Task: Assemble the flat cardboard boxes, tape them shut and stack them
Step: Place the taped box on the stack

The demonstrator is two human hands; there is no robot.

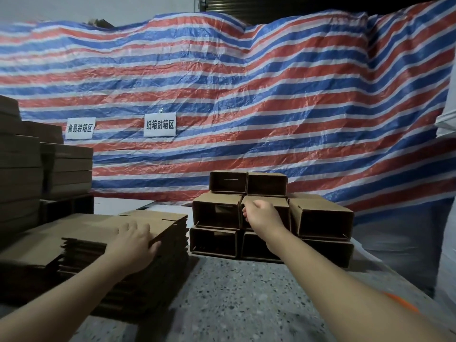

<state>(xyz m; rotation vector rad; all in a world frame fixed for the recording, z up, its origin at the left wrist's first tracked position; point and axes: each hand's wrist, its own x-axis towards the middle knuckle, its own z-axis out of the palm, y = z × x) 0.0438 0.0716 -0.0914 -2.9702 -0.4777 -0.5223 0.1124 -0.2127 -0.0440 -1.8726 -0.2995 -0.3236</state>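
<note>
The left hand (134,239) lies with fingers spread flat on the low pile of flat brown cardboard blanks (148,225). The right hand (262,213), fingers curled, is at the stack of 7 assembled brown boxes (320,218); whether it grips anything, I cannot tell. I think it is best to slide off only the top blank.

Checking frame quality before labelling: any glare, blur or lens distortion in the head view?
Head view: dim, uneven light; sheen on the striped tarp; the flat cardboard stack under the left hand is shadowed; the right hand at the assembled boxes looks slightly soft; wide-angle bending at the edges.
</note>
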